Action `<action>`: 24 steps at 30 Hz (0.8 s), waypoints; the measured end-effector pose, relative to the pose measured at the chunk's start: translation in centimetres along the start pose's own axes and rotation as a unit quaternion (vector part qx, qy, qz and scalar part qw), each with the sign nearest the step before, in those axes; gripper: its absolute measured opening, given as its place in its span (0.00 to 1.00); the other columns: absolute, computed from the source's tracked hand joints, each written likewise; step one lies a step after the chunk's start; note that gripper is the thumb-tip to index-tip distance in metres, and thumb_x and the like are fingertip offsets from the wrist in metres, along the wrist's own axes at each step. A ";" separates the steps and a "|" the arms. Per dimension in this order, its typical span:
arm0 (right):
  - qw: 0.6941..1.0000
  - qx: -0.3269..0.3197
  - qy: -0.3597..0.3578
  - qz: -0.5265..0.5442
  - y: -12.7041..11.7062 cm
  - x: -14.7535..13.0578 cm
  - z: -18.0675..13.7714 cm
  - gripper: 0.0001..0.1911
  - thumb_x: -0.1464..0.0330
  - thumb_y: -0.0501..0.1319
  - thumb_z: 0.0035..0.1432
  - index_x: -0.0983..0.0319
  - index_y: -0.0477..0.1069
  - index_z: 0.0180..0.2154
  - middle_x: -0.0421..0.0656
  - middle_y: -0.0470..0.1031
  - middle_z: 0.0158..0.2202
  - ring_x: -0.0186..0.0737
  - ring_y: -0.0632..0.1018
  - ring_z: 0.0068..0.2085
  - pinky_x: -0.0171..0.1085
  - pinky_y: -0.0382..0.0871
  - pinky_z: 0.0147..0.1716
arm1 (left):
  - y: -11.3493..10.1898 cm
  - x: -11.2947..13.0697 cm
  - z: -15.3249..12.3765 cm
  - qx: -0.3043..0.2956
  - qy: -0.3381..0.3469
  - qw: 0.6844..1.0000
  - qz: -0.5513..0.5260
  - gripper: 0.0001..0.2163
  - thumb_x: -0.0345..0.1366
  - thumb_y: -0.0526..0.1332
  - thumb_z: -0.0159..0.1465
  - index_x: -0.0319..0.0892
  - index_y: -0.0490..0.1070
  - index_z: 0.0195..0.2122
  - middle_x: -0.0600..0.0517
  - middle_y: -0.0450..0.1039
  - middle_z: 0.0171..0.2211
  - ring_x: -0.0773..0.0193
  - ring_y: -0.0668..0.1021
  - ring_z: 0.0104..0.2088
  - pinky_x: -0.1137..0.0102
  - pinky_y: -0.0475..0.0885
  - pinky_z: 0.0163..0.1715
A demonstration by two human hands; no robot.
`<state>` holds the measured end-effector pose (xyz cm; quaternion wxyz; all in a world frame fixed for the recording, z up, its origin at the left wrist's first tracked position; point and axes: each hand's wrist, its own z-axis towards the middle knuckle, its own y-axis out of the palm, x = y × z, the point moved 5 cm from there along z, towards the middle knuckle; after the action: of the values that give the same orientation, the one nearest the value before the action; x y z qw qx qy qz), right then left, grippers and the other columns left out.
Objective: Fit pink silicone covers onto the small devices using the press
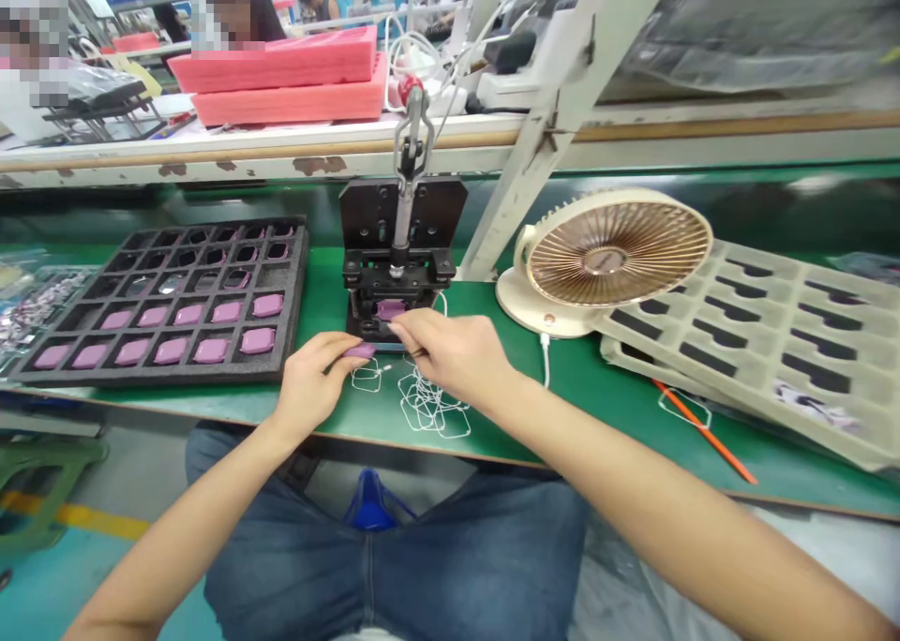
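My left hand [316, 379] is closed on a small purple part [361, 350], pinched between thumb and fingers just in front of a black hand press [402, 247]. My right hand [446, 350] reaches to the press base, fingers curled near another purple part [391, 308] seated in the fixture; what those fingers pinch is unclear. Thin white wire rings [428, 407] lie on the green table under both hands.
A black foam tray [169, 299] with several purple parts lies at left. A beige desk fan [608, 257] stands at right, beside beige compartment trays [766, 341] and an orange stick [703, 430]. Pink foam trays [281, 79] and other people are behind.
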<state>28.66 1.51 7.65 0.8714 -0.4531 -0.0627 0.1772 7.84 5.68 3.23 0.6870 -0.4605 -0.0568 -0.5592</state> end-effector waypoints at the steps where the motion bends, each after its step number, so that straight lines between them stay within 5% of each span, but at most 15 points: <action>1: 1.000 -0.027 0.005 0.000 2.0 0.3 -0.9 0.16 0.64 0.54 0.80 0.59 0.80 0.49 0.42 0.85 0.49 0.39 0.82 0.36 0.37 0.65 0.27 | -0.2 -0.2 -0.1 0.009 -0.009 1.000 0.000 0.08 0.34 0.69 0.71 0.47 0.84 0.49 0.49 0.86 0.47 0.57 0.86 0.47 0.60 0.82 0.54; 4: 0.996 -0.085 0.024 0.001 6.0 1.5 -0.7 0.16 0.67 0.57 0.76 0.61 0.76 0.59 0.49 0.82 0.57 0.46 0.84 0.40 0.39 0.69 0.29 | 0.0 -0.4 0.2 0.026 -0.021 0.999 0.003 0.08 0.34 0.69 0.70 0.48 0.85 0.49 0.50 0.86 0.47 0.57 0.86 0.48 0.60 0.83 0.54; 8: 0.992 -0.124 0.022 0.008 7.4 3.1 1.2 0.18 0.67 0.63 0.72 0.59 0.76 0.61 0.47 0.84 0.53 0.51 0.84 0.47 0.42 0.77 0.39 | 0.9 -0.4 1.7 0.044 -0.006 0.999 0.012 0.07 0.34 0.68 0.71 0.47 0.85 0.48 0.48 0.86 0.48 0.56 0.86 0.49 0.56 0.82 0.56; 15: 0.997 -0.073 0.027 0.009 3.6 3.7 -4.1 0.24 0.72 0.56 0.72 0.61 0.71 0.67 0.48 0.76 0.65 0.50 0.84 0.54 0.41 0.81 0.31 | 3.5 -0.4 4.4 0.016 0.037 0.998 0.042 0.08 0.34 0.65 0.73 0.43 0.84 0.49 0.45 0.85 0.50 0.56 0.85 0.51 0.58 0.81 0.59; 18: 0.999 -0.022 0.025 0.007 1.1 4.1 -7.0 0.30 0.73 0.56 0.71 0.52 0.66 0.71 0.43 0.76 0.65 0.49 0.86 0.50 0.40 0.80 0.26 | 5.3 -0.7 5.4 -0.025 0.044 0.996 0.069 0.09 0.34 0.64 0.74 0.41 0.84 0.48 0.45 0.85 0.49 0.57 0.85 0.50 0.60 0.81 0.57; 21: 0.998 0.009 0.019 0.059 -0.6 3.4 -6.9 0.34 0.71 0.57 0.73 0.42 0.59 0.74 0.40 0.76 0.64 0.52 0.86 0.52 0.47 0.86 0.39 | 7.0 -1.3 6.0 -0.078 0.050 0.991 0.092 0.07 0.31 0.65 0.73 0.40 0.83 0.46 0.45 0.84 0.47 0.56 0.85 0.50 0.60 0.81 0.56; 24: 0.989 0.011 -0.026 0.145 -0.7 -0.5 -2.7 0.32 0.71 0.58 0.74 0.43 0.62 0.73 0.38 0.74 0.67 0.49 0.83 0.58 0.47 0.83 0.54 | 7.8 -1.5 6.1 -0.103 0.030 0.989 0.102 0.09 0.35 0.66 0.73 0.40 0.79 0.52 0.45 0.81 0.53 0.54 0.83 0.52 0.54 0.81 0.54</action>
<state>29.15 -1.09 6.73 0.8397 -0.4429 -0.0172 0.3138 16.41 10.64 1.39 0.6905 -0.5154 0.0688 -0.5028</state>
